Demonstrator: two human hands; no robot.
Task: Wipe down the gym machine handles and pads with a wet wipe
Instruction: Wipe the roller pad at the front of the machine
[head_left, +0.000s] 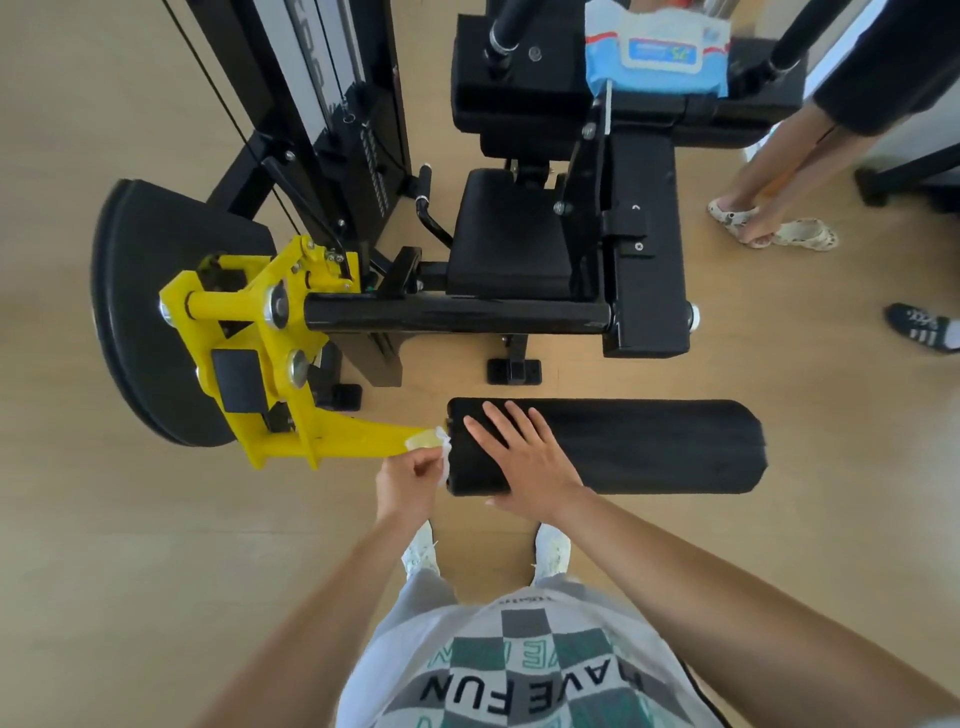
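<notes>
1. Now, my left hand (410, 483) is curled round a white wet wipe (444, 447), pinching it between thumb and fingers and pressing it to the left end face of the black roller pad (649, 447)
2. That wipe sits just where the tip of the yellow lever arm (353, 441) meets the end of the pad, and a fold of it hangs down along the pad's edge
3. My right hand (524, 460) lies flat on top of the roller pad near its left end, with the fingers straight and spread and the thumb over the near side, gripping nothing
4. The roller pad lies crosswise in front of me, just beyond my white shoes (422, 551), above the pale wooden floor (104, 571)
5. The yellow arm climbs to the left into a bolted yellow bracket, which sits in front of a large black curved plate (130, 291); from the bracket a glossy black bar (457, 314) runs off to the right
6. Beyond the bar is the black seat pad (509, 239), and farther off a black upper pad (519, 98) with a blue and white pack of wipes (657, 52) resting on top of it
7. The weight stack frame (332, 104) with its cable stands to the left of the seat
8. At the right, well apart from the machine, are another person's bare legs in pale sandals (769, 231), and a dark striped trainer (917, 327) shows at the edge
</notes>
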